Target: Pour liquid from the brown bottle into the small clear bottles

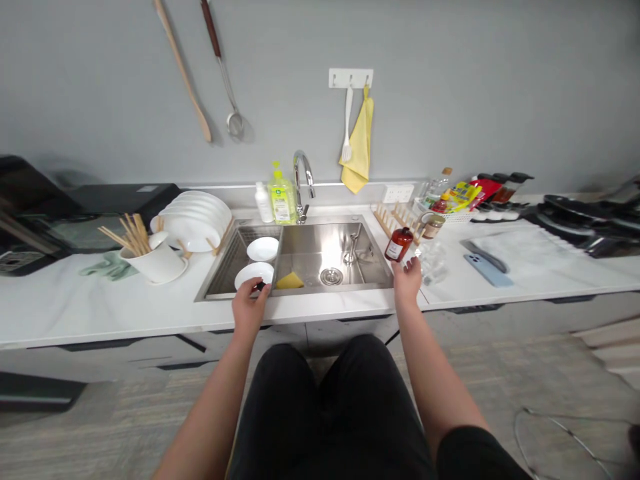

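My left hand (250, 303) is at the front rim of the sink, its fingers closed on a small black object (261, 285) whose kind I cannot make out. Just beyond it, a white bowl (254, 272) sits in the sink's left basin, with a second white bowl (263, 249) behind. My right hand (407, 277) is at the sink's right edge, fingers apart and slightly curled. Directly in front of its fingertips is a red-brown bottle (399, 245) with a white label and dark top; whether they touch is unclear.
The steel sink (320, 247) has a faucet (303, 187) and a yellow sponge (290, 281). Plates (193, 220) and a white utensil holder (155, 260) stand left. Right are a wooden rack (387, 220), a jar (433, 227), a phone (487, 269) and a seasoning basket (455, 217).
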Available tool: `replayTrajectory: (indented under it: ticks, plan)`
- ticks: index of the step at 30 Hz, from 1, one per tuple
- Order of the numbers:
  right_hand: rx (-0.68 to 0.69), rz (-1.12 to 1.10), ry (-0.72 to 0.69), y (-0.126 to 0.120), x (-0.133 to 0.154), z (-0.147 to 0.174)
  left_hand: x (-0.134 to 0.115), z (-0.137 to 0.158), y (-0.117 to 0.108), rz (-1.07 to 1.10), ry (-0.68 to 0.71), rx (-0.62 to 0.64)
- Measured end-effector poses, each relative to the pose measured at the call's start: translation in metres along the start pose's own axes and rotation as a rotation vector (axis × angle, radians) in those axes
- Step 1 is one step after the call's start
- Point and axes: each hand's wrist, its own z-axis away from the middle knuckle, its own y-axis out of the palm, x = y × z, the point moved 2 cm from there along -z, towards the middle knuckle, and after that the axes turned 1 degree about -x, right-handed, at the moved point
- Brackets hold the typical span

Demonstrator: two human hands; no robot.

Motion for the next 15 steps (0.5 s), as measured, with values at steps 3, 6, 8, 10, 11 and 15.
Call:
replayTrajectory:
  ticks: [3,6,8,10,11,15]
  plan:
    - [0.126,-0.061,-0.076,-0.011,0.004,0.036,0.003,0.001,-0.010,0.093,-0.028,-0.085]
    - [0.303,0.028,-0.100,-0.014,0.010,0.050,0.017,-0.003,-0.032,0.207,-0.169,-0.166]
    - [0.384,0.077,-0.087,-0.013,0.015,0.051,0.032,-0.010,-0.057,0.216,-0.224,-0.245]
    - [0.393,0.100,-0.079,-0.013,0.019,0.048,0.051,-0.022,-0.087,0.189,-0.249,-0.335]
    - [0.381,0.103,-0.076,-0.013,0.021,0.048,0.061,-0.030,-0.103,0.178,-0.261,-0.372]
    - [0.369,0.124,-0.076,-0.016,0.022,0.048,0.104,-0.065,-0.157,0.023,-0.332,-0.301]
